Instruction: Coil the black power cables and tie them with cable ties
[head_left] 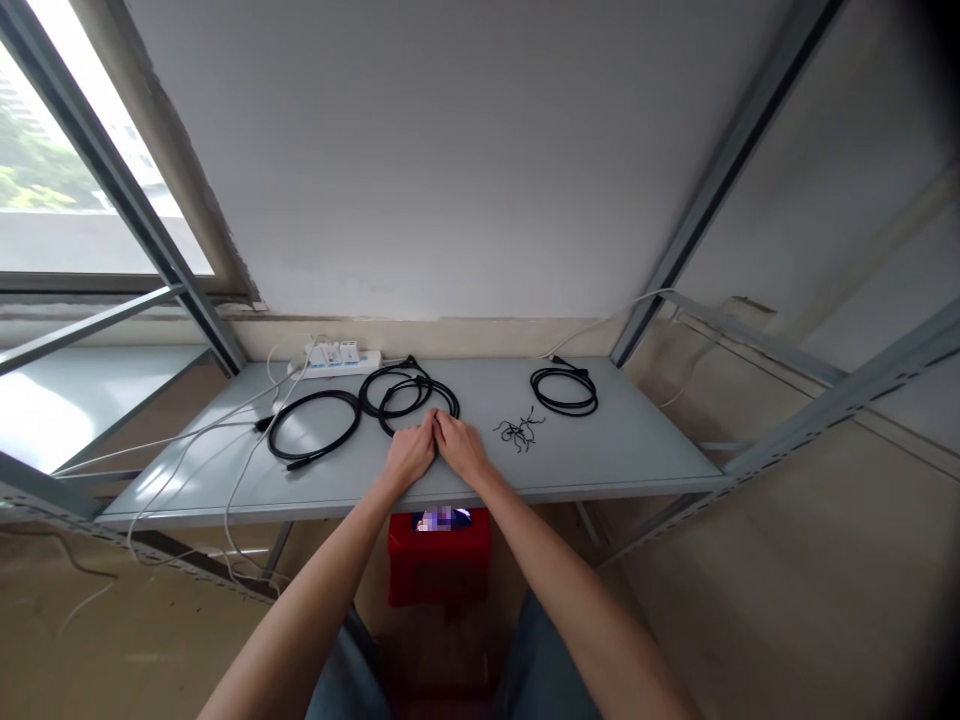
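Note:
Both of my hands rest side by side on the grey metal shelf [622,450], fingertips meeting at the near edge of a coiled black cable [417,398]. My left hand [410,452] has its fingers curled and pinched toward the coil. My right hand [460,446] mirrors it, fingers pressed together at the same spot. What they pinch is too small to make out. A larger black cable loop [313,426] lies to the left. Another coiled black cable [564,390] sits at the back right. A small heap of black twist ties [518,431] lies just right of my right hand.
A white power strip [335,358] sits at the shelf's back left, with white cords [187,440] trailing off the left edge. Grey metal uprights [150,230] frame the shelf. A red crate [439,555] stands under the shelf. A window is at the far left.

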